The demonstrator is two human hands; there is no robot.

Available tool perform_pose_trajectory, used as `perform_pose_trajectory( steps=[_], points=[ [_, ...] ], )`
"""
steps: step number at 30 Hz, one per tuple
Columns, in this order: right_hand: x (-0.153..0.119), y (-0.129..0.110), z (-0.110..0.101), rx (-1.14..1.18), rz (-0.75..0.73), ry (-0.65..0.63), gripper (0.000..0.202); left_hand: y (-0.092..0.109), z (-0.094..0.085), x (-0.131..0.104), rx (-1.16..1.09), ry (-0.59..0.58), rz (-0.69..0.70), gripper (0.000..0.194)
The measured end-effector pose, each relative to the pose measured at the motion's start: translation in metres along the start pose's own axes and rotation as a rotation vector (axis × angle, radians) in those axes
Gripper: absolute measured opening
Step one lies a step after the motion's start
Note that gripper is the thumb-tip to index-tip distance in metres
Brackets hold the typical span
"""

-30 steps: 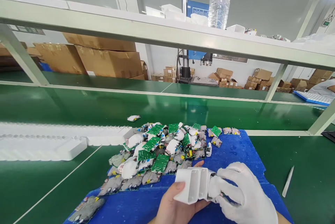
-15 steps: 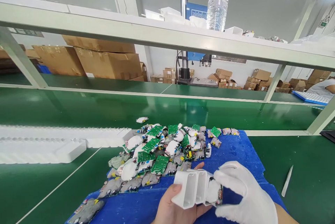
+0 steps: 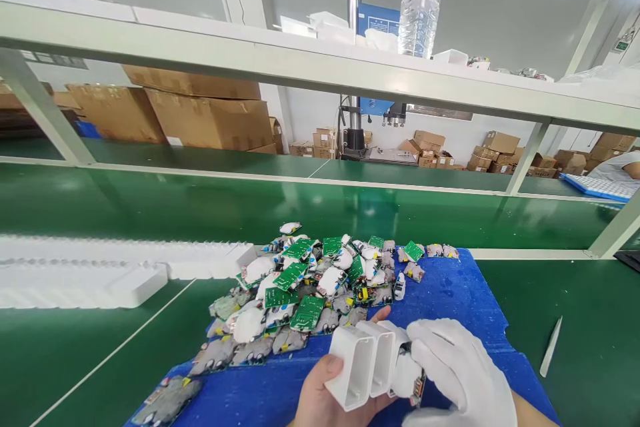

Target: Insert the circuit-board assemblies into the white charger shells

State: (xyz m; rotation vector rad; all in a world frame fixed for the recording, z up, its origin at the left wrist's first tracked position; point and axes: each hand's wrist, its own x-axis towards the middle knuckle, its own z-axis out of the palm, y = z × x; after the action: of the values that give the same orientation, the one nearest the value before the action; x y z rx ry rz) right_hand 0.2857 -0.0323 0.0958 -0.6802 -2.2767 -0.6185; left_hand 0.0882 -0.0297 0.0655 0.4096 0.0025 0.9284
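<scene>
My bare left hand (image 3: 320,390) holds a row of white plastic housings (image 3: 354,367), side by side, their openings facing me. Two of them look hollow. At the right end of the row, a circuit board (image 3: 406,374) with a white lump of filler sits partly inside another housing. My right hand (image 3: 463,374), in a white glove, is closed around the outer edge of that board; its fingertips are partly hidden. Beyond both hands lies a heap of similar circuit boards (image 3: 307,312), some green side up, others showing white or grey filler.
Under the heap lies a blue sheet (image 3: 450,287) on the green table (image 3: 520,294). White ridged strips (image 3: 120,286) lie at left, a pointed white tool (image 3: 551,347) at right. A shelf beam (image 3: 300,70) crosses above, with a plastic bottle (image 3: 421,7) on it.
My right hand has shifted slightly left and closed in over the board at the housing. The row of housings has tilted a little in my left hand. The view has moved slightly.
</scene>
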Motion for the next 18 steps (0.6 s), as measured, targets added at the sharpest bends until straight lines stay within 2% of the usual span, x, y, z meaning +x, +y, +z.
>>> perform_pose_trajectory(
  steps=[5,9,12,14,15,18],
  points=[
    [0.001,-0.006,0.003,-0.002,0.130,0.051,0.036,0.000,-0.003,-0.003,0.007,0.017,-0.026,0.052],
    [0.001,-0.011,0.003,-0.077,0.115,0.088,0.037,-0.002,-0.006,-0.004,0.047,0.047,-0.036,0.054],
    [0.003,-0.012,0.005,-0.044,0.179,0.090,0.038,-0.004,-0.006,-0.005,0.050,0.050,-0.047,0.052],
    [0.006,-0.009,0.007,0.226,0.251,-0.004,0.036,-0.005,-0.004,-0.004,0.014,0.048,-0.093,0.049],
    [0.007,-0.007,0.007,0.458,0.324,-0.080,0.038,-0.006,-0.004,-0.004,-0.007,0.035,-0.128,0.048],
    [0.009,-0.002,0.003,1.126,0.658,-0.286,0.061,-0.007,-0.004,-0.002,-0.047,-0.012,-0.222,0.048]
  ],
)
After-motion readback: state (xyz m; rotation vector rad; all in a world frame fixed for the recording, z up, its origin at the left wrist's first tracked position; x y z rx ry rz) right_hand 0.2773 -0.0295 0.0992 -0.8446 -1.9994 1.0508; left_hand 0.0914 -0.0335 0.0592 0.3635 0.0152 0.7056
